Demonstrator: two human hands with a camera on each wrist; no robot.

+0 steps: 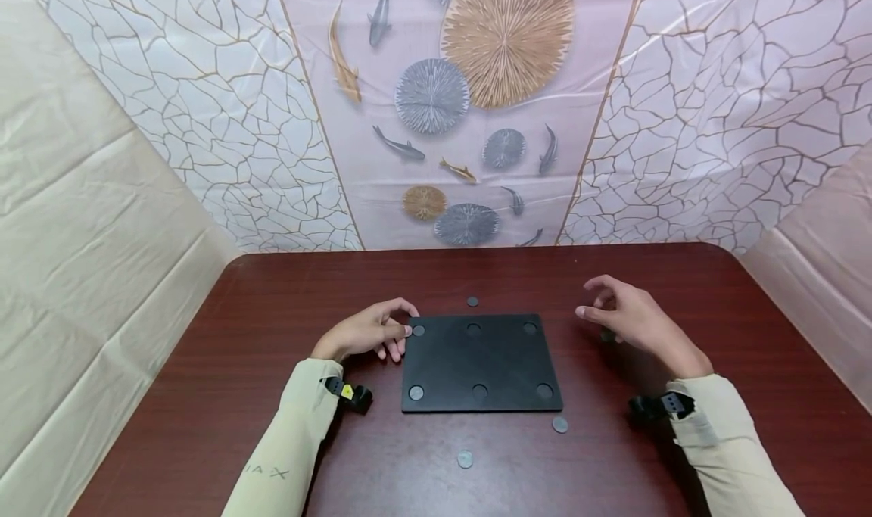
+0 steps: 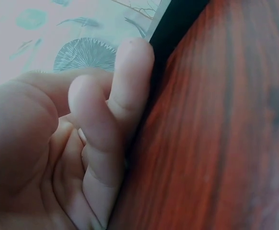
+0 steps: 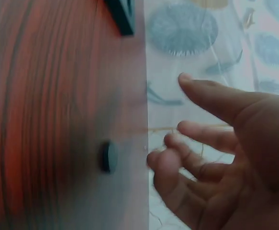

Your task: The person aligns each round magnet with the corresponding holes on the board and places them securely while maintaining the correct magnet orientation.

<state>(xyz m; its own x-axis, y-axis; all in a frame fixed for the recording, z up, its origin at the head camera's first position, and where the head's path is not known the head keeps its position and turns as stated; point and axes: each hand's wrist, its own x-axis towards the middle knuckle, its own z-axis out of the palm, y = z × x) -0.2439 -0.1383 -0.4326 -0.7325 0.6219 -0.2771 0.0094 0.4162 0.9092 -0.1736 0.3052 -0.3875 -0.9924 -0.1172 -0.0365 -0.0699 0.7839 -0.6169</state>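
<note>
A black board with several round recesses lies on the table. Grey discs sit in its far-left recess (disc) and near-left recess (disc). My left hand rests at the board's far-left corner, thumb and index finger touching its edge, the other fingers loosely bent beside it. In the left wrist view, fingertips lie against the board's dark side. Right of the board, my right hand hovers with thumb and fingers apart, holding nothing. Below it a dark disc is on the table, partly hidden in the head view.
One loose disc lies behind the board. Two more are in front: a disc by the near-right corner and a disc closer to me. The dark red table ends at a patterned backdrop.
</note>
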